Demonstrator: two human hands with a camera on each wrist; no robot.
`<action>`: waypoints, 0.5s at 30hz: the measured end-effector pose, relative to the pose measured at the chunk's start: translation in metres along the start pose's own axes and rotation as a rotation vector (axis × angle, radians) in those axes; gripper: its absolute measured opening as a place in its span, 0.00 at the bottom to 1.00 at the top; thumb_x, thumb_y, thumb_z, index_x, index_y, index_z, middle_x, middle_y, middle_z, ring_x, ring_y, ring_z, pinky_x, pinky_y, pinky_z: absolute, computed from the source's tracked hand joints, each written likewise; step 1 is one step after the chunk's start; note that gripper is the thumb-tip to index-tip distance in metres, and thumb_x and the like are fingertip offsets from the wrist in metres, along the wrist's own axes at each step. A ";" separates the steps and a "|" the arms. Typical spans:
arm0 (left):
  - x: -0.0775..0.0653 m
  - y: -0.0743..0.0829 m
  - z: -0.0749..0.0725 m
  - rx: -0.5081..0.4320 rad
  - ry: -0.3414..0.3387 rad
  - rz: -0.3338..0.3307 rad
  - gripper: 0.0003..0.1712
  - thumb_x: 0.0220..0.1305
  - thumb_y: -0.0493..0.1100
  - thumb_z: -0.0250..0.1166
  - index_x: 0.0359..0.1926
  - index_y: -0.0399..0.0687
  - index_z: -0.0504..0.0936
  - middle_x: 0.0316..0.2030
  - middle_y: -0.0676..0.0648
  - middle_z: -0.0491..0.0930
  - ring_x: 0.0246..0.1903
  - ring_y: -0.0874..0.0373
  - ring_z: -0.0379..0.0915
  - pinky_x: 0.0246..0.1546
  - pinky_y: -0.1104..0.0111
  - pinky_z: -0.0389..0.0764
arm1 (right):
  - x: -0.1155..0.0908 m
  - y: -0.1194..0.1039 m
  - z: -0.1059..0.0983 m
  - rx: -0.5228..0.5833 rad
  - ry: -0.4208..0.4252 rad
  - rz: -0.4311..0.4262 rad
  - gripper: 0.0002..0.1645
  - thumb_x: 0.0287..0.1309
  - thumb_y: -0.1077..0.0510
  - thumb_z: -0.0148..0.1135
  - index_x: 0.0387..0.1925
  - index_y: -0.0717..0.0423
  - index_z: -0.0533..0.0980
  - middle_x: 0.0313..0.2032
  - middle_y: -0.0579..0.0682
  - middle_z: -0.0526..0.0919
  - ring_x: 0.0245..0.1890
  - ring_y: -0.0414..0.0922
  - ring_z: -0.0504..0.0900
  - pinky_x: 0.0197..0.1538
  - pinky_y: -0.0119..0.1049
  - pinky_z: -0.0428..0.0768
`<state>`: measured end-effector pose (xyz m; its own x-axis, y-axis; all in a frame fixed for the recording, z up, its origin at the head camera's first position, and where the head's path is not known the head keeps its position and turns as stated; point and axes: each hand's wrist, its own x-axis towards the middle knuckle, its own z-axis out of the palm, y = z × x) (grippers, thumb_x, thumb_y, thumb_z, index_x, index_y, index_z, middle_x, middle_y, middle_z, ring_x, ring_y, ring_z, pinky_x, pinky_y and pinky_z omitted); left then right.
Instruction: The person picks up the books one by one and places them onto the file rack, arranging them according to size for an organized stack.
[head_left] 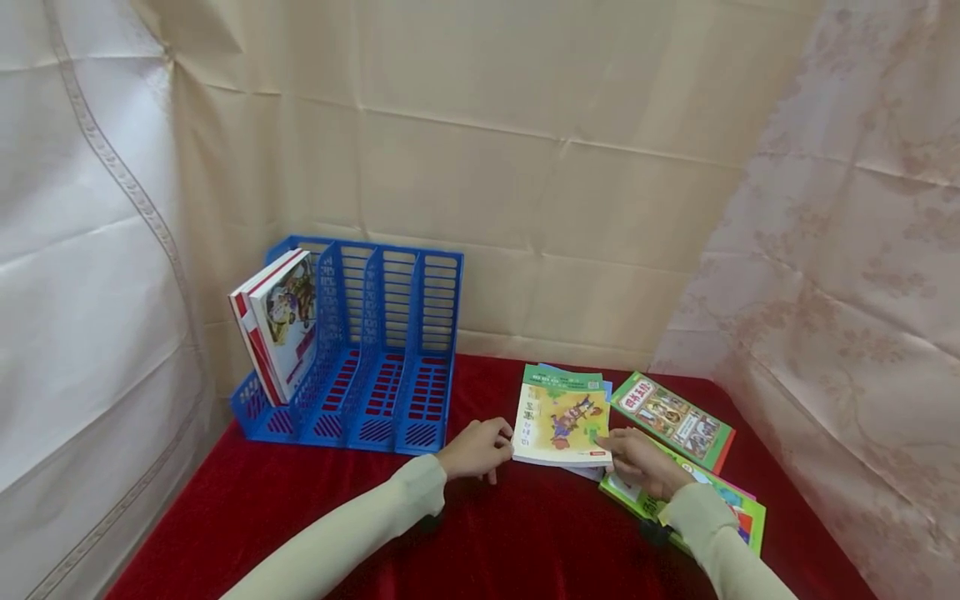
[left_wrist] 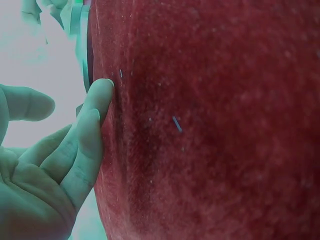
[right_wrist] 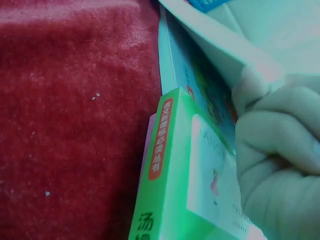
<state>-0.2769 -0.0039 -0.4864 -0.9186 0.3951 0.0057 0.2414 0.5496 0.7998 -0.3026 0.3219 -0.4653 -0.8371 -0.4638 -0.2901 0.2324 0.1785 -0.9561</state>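
A thin book (head_left: 564, 423) with a yellow and green picture cover lies on top of other books in the head view. My right hand (head_left: 643, 460) pinches its right edge, thumb over the cover; in the right wrist view that hand (right_wrist: 280, 135) holds the edge raised above a blue book (right_wrist: 200, 80). At the opposite edge is my left hand (head_left: 474, 450), fingertips right beside the book. The left wrist view shows that hand (left_wrist: 55, 165) with loosely bent fingers on the red cloth and the thumb apart. Under my right wrist lies a bright green book (right_wrist: 170, 165).
A blue file rack (head_left: 360, 358) stands at the left, with white and red books (head_left: 281, 325) leaning in its leftmost slot. A green-bordered book (head_left: 675, 421) lies at the right. Red cloth (head_left: 525, 542) covers the table; pale curtains (head_left: 525, 167) surround it.
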 end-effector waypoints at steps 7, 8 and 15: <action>0.000 0.001 0.002 0.000 -0.004 0.003 0.15 0.70 0.38 0.60 0.54 0.39 0.79 0.33 0.49 0.87 0.14 0.56 0.81 0.15 0.65 0.79 | -0.004 0.002 0.003 0.125 -0.049 -0.013 0.25 0.78 0.60 0.47 0.66 0.66 0.52 0.27 0.48 0.85 0.09 0.31 0.59 0.15 0.25 0.62; 0.000 0.002 0.002 0.000 -0.006 0.001 0.14 0.70 0.38 0.60 0.54 0.39 0.79 0.34 0.49 0.88 0.14 0.56 0.81 0.15 0.65 0.79 | -0.004 0.002 0.004 0.158 -0.048 -0.021 0.25 0.78 0.60 0.46 0.68 0.64 0.51 0.30 0.50 0.86 0.08 0.31 0.59 0.15 0.26 0.62; 0.001 0.003 0.002 -0.207 -0.041 -0.071 0.15 0.77 0.50 0.60 0.45 0.41 0.82 0.32 0.42 0.87 0.17 0.53 0.82 0.15 0.67 0.77 | -0.007 -0.002 0.010 0.338 -0.140 -0.227 0.31 0.82 0.61 0.42 0.77 0.51 0.45 0.61 0.62 0.80 0.09 0.33 0.59 0.24 0.27 0.75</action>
<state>-0.2763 -0.0007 -0.4846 -0.9164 0.3930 -0.0759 0.1036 0.4160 0.9034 -0.2921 0.3161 -0.4616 -0.8160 -0.5757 -0.0517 0.2187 -0.2247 -0.9496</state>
